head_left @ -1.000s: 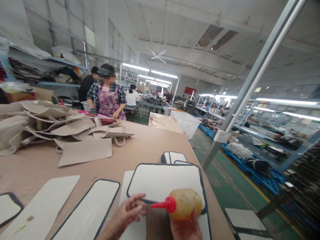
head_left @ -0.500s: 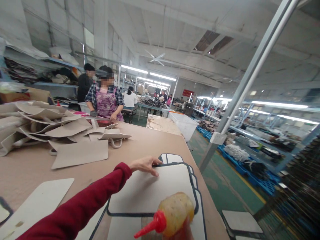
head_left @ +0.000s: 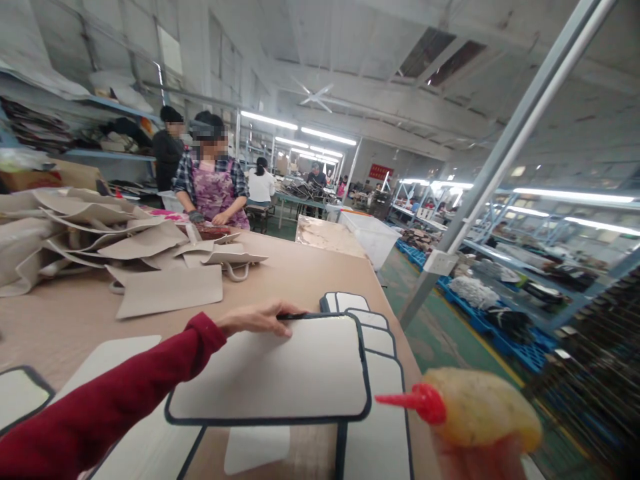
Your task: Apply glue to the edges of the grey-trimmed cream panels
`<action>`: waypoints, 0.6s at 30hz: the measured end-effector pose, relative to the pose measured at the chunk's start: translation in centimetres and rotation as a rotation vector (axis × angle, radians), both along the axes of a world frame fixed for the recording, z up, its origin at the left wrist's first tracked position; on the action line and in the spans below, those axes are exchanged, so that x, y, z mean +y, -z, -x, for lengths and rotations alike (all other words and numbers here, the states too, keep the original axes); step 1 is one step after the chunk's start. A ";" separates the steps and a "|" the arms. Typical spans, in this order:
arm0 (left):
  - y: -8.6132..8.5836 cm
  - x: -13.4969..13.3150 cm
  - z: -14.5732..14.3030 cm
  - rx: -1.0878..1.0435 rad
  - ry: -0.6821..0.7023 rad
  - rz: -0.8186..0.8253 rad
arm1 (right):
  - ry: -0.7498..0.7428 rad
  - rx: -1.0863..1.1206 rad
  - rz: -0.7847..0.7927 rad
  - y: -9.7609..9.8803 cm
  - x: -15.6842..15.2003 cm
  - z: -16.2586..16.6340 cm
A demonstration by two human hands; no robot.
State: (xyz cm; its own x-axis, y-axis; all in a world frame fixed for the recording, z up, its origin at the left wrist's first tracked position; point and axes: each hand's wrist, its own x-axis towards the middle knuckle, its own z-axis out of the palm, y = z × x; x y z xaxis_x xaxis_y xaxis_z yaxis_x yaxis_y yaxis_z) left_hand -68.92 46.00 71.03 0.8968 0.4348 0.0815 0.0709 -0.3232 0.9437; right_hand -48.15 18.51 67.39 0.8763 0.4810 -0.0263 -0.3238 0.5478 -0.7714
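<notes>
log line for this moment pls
left hand: flat on far edge of white panel | right hand: holds glue bottle, red tip pointing left | table

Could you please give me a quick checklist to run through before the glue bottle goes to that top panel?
1. Left hand on the far edge of the top panel: ok.
2. Top panel lying flat on the table: ok.
3. Right hand gripping the glue bottle: ok.
4. Red nozzle over the top panel: not ok, it is off to the right.
5. Nozzle open or capped: cannot tell.
</notes>
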 end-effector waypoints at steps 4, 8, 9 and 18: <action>-2.1 -1.9 1.6 0.053 -0.018 0.004 | 0.134 -0.269 -0.086 -3.8 0.6 -2.3; -3.3 -2.5 2.7 0.170 0.088 -0.027 | 0.077 -0.383 -0.073 -4.9 1.0 -3.3; -3.5 -2.5 2.8 0.191 0.108 -0.037 | 0.060 -0.378 -0.043 -4.9 1.0 -3.4; -4.2 -2.3 3.5 0.300 0.314 -0.113 | 0.008 -0.384 0.040 -5.2 1.0 -3.1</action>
